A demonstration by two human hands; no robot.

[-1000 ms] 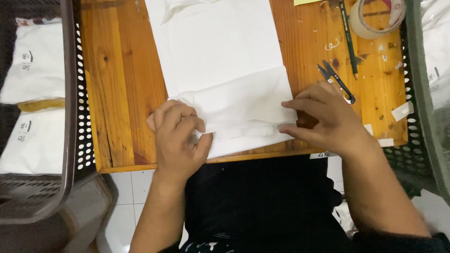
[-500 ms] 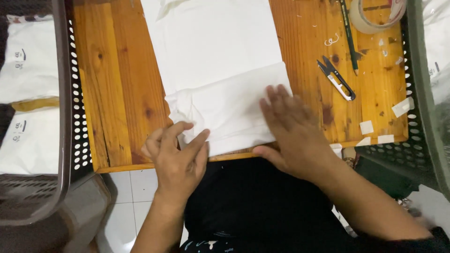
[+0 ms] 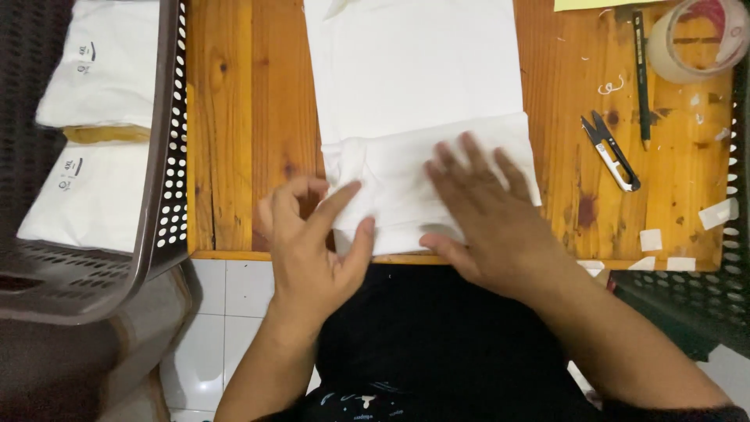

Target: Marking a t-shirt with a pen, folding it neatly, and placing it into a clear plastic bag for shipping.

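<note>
Two bare hands work at the near edge of a wooden table (image 3: 234,156), both on a folded white cloth (image 3: 414,78) that runs from the far edge down the middle of the table to the near edge. The lower part of the cloth is doubled over into a thicker band (its fold line runs across just beyond the fingertips), and that band lies at the near edge. The right hand (image 3: 488,219) lies flat and open on this band, palm down, fingers spread and pointing toward the far edge, the thumb stretched along the near edge of the cloth. The left hand (image 3: 312,250) sits at the band's left near corner, loosely open with fingers curled; its index finger and thumb lie on the edge of the cloth, though whether they pinch it cannot be told. Toward the right edge of the table lie small black-handled thread snips (image 3: 611,150), well apart from the cloth, and a dark pen (image 3: 641,78) lies just beyond them, pointing at the far edge. A roll of clear tape (image 3: 695,39) stands in the far right corner, and small white paper squares (image 3: 648,239) are scattered near the right near corner. Left of the table stands a dark perforated plastic basket (image 3: 168,156), holding white packaged bundles (image 3: 98,70) stacked inside it. White floor tiles (image 3: 226,312) show below the table's near edge.
</note>
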